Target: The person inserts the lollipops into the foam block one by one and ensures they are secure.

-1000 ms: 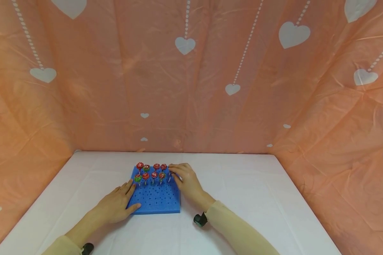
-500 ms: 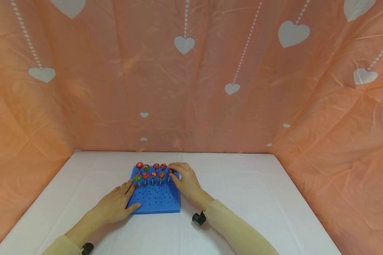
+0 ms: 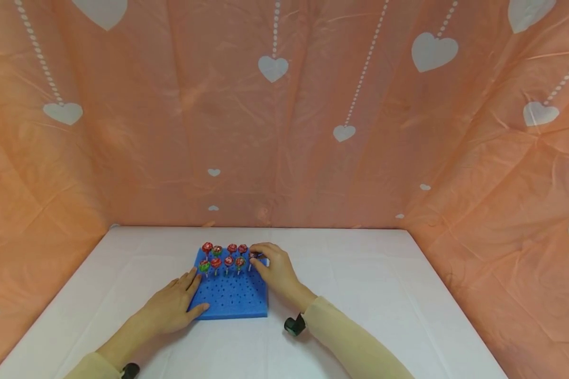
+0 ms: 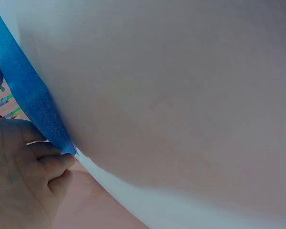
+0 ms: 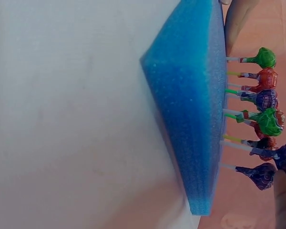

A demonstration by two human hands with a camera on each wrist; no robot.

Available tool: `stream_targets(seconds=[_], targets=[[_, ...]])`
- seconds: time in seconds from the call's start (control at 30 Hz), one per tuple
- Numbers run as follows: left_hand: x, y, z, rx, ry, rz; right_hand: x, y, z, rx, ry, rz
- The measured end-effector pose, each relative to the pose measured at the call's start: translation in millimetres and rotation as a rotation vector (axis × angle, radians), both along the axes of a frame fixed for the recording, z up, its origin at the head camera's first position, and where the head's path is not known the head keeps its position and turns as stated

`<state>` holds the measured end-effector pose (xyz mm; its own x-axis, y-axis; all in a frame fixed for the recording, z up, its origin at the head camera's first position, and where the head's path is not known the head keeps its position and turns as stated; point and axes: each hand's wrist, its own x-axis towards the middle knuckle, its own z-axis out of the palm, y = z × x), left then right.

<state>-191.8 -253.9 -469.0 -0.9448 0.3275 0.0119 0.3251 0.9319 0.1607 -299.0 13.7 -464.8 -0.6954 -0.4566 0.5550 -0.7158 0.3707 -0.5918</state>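
A blue foam board (image 3: 229, 297) dotted with small holes lies on the white table. Several wrapped lollipops stand in it in two rows at its far side, among them a green one (image 3: 204, 266) and a red one (image 3: 207, 247). My right hand (image 3: 281, 269) pinches a dark purple lollipop (image 5: 284, 156) at the right end of the nearer row; its white stick reaches down to the foam. Another purple lollipop (image 5: 257, 175) stands beside it in the right wrist view. Against the board's left edge rests my left hand (image 3: 170, 306), fingers extended and thumb on the near corner.
White cloth covers the table (image 3: 360, 305). An orange curtain (image 3: 308, 173) printed with white hearts hangs at the back and both sides. A small dark device (image 3: 294, 325) sits at the right wrist.
My right hand stays at the same spot, with a very slight shift of its fingers and the purple lollipop to the left. The left hand and the board keep still.
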Motion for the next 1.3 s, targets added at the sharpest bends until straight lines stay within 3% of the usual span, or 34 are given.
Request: stream_targets(seconds=[0.3,0.7,1.0,1.3], targets=[[-0.8,-0.8,-1.2,-0.002,0.015,-0.004,-1.5,1.2,3.4,0.037,0.073,-0.013],[-0.2,-1.2,-3.0,-0.006,0.021,-0.01,2.8,-0.1,0.7,0.092,-0.033,0.022],[1.9,1.1,2.0,0.002,0.018,-0.017,0.4,0.3,-1.4,0.148,0.021,0.028],[3.0,0.3,2.4,0.007,0.015,-0.012,3.5,-1.7,0.9,0.159,-0.014,0.037]])
